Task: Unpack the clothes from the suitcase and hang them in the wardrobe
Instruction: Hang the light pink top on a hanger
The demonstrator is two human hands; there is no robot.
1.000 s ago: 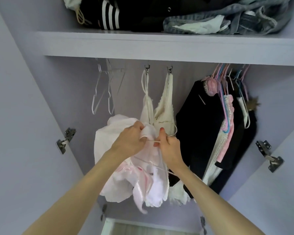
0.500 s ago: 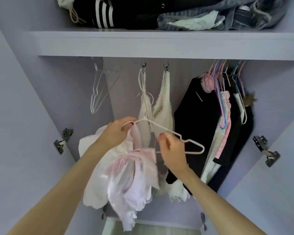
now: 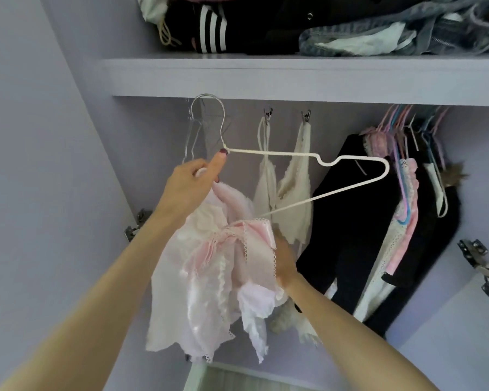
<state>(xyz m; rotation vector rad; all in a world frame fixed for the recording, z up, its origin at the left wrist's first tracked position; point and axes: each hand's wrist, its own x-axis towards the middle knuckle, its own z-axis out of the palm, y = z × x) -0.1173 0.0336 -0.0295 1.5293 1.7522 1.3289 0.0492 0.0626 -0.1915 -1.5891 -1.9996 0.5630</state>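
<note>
We see the white hanger held up inside the wardrobe, its metal hook rising close under the front edge of the shelf without touching it. The left hand grips the hanger at its neck, fingers curled round it with the thumb pressed up along the base of the hook. The hanger's right shoulder reaches out in front of the black garment — its tip lies near the bunch of pastel hangers.

A pale pink satin garment with lace trim hangs bunched over the lower bar at the left end and falls between our forearms. The right hand is partly hidden behind the fabric; its fingers look curled into the lace-edged cloth, holding it.

Behind the hook, a clear empty hanger hangs at the far left. To its right two cream lace pieces dangle from metal clips. The open stretch under the shelf lies between the clear hanger and those clips, narrow; the right side is packed with dark and pink clothes.

On the shelf sit folded dark clothing with white stripes and crumpled denim. Door hinges show on both side walls. We can read no brand, label or writing anywhere.
</note>
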